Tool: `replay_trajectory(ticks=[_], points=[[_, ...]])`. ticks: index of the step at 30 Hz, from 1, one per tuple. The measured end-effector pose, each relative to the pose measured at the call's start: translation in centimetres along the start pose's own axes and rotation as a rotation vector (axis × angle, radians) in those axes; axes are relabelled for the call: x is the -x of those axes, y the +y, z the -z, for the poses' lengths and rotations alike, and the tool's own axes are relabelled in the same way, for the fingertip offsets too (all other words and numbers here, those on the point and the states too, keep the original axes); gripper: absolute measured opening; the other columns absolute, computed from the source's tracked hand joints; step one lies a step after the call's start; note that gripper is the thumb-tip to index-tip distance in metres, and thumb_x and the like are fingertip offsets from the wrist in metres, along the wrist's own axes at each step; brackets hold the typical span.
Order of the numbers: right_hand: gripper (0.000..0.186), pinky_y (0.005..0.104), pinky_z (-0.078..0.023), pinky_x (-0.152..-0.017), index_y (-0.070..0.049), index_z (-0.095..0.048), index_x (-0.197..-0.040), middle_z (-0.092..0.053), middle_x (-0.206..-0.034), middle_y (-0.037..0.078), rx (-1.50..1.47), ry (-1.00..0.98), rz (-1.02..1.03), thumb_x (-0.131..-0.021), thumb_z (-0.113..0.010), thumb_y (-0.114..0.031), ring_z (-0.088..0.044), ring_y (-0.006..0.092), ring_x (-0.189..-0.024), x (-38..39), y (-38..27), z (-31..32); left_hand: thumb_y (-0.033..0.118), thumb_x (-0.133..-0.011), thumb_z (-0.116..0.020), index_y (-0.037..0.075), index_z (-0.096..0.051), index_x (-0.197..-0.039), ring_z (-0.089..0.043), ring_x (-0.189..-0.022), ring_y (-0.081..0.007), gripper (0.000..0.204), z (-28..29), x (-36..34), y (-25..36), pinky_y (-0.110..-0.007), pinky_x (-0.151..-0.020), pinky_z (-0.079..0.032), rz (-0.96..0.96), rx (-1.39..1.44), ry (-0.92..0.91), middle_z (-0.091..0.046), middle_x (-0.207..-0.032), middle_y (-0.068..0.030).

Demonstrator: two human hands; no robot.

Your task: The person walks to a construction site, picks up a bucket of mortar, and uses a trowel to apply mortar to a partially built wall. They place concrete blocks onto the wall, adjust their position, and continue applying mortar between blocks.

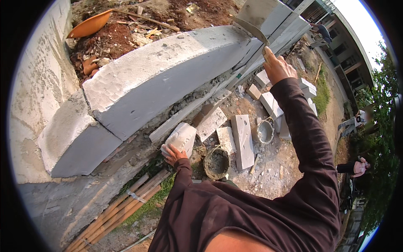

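Observation:
My right hand [278,67] is closed around the handle of a trowel [251,28], whose blade lies over the top of the wall by an upright block. Lower down, my left hand [174,154] rests with fingers apart against the near end of a pale block [181,136]. That block sits beside a long straight board [189,113] along the wall's side. Large white blocks [159,63] form the wall, with rough mortar along their lower edge. A shorter block [79,138] joins them at the left.
A bucket of mortar [216,163] and a paler bucket [264,131] stand on the ground among loose blocks [242,140]. Bamboo poles [121,210] lie lower left. An orange pan-shaped thing [90,25] is beyond the wall. Other people [322,33] are at the far right.

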State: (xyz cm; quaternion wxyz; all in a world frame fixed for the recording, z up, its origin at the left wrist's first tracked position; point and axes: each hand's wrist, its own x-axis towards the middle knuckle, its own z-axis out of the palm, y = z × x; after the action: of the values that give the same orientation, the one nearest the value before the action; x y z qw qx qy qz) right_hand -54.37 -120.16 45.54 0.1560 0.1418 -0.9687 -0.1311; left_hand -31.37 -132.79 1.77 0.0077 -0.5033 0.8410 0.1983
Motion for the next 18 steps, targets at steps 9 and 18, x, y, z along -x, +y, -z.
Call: replay_trajectory(ticks=[9,18], points=[[0.052,0.0429,-0.047,-0.079,-0.027,-0.036,-0.133,-0.057,-0.100,0.015,-0.028,0.018,0.056,-0.083,-0.051,-0.034,-0.059,0.0325,-0.090,1.5,-0.7,0.5,0.037,-0.073,-0.070,0.018,-0.022,-0.138,-0.015,-0.132,-0.0359,0.083,-0.4,0.1,-0.2,-0.052,-0.100,-0.031,-0.004,0.006,-0.012,-0.008,-0.146,-0.0063],[0.052,0.0430,-0.046,-0.079,-0.026,-0.037,-0.132,-0.059,-0.098,0.015,-0.057,0.030,0.008,-0.083,-0.051,-0.034,-0.058,0.0323,-0.093,-0.2,1.1,0.2,0.035,-0.072,-0.071,0.017,-0.021,-0.138,-0.015,-0.132,-0.0369,0.084,-0.2,0.3,0.3,-0.052,-0.100,-0.031,-0.022,0.036,0.001,-0.008,-0.146,-0.0069]])
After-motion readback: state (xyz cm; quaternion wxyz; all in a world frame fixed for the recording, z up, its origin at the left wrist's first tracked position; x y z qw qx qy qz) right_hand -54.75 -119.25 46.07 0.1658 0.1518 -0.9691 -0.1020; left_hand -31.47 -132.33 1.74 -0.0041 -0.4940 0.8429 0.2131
